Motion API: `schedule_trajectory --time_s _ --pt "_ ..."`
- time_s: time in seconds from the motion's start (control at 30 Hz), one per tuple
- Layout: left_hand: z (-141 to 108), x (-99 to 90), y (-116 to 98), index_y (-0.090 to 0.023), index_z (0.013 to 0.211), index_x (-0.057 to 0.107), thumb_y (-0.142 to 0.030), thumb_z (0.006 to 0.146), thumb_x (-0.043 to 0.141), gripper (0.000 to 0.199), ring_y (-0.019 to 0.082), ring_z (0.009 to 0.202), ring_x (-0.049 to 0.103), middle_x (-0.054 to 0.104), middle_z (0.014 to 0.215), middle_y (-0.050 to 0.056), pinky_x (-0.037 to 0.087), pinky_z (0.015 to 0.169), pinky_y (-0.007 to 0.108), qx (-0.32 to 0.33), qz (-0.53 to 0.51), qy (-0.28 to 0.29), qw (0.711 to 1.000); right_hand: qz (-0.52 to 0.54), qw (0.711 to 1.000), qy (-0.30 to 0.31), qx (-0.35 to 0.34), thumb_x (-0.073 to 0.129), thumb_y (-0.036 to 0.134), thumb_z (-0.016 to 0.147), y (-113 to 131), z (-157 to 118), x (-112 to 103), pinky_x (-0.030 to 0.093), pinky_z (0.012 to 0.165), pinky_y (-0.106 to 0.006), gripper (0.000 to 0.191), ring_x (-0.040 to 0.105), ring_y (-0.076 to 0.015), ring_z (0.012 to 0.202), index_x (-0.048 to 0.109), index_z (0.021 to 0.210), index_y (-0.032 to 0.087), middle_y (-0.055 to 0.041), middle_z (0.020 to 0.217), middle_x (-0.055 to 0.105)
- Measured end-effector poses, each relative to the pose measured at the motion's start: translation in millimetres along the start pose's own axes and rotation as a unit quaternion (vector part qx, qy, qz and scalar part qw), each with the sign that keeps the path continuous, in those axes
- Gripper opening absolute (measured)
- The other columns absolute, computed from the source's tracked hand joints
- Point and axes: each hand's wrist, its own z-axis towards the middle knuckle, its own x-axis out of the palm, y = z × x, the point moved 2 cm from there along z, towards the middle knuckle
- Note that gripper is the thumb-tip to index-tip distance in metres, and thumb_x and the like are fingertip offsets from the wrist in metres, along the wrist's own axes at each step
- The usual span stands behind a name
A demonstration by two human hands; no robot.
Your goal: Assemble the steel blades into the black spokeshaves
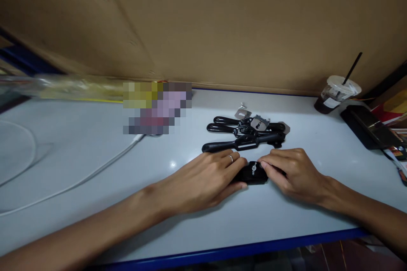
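Reaching with bare forearms (pixel 127 216) over the blue near edge (pixel 235 251) of a white table (pixel 302 224). Clasping a black tool (pixel 259 175) between thumb and fingers of left hand (pixel 213 178), silver screw (pixel 254 168) facing up; grasping its right end with curled fingers of right hand (pixel 294 173). Cannot tell whether touching the tabletop. Just beyond, more black tools (pixel 214 146) in a loose pile with metal plates (pixel 260 124). Far right, upright, a plastic cup (pixel 332 99) of dark drink. Along the left, a white cable (pixel 95 173).
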Motion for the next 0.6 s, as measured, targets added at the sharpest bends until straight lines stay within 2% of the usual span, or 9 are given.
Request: schedule_trajectory --time_s 0.2,0.6 --pt "0.7 -0.2 -1.6 -0.019 0.095 0.057 -0.036 0.110 0.039 0.030 0.019 0.068 0.056 0.059 0.083 0.003 0.040 0.057 0.030 0.016 0.027 -0.020 0.999 -0.008 1.000 0.007 -0.006 0.046 0.017 0.102 0.4 0.1 -0.4 0.038 0.057 -0.029 0.034 0.055 -0.0125 0.059 0.074 0.084 0.014 -0.0024 0.067 0.068" --pt "0.9 -2.9 -2.8 -0.018 0.093 0.058 -0.036 0.111 0.037 0.033 0.018 0.066 0.056 0.058 0.083 0.003 0.041 0.056 0.030 0.019 0.026 -0.014 0.999 -0.014 1.000 0.012 0.004 0.045 0.019 0.103 -0.7 -0.8 0.1 0.038 0.058 -0.029 0.035 0.056 -0.0126 0.059 0.074 0.084 0.016 -0.0023 0.069 0.068"
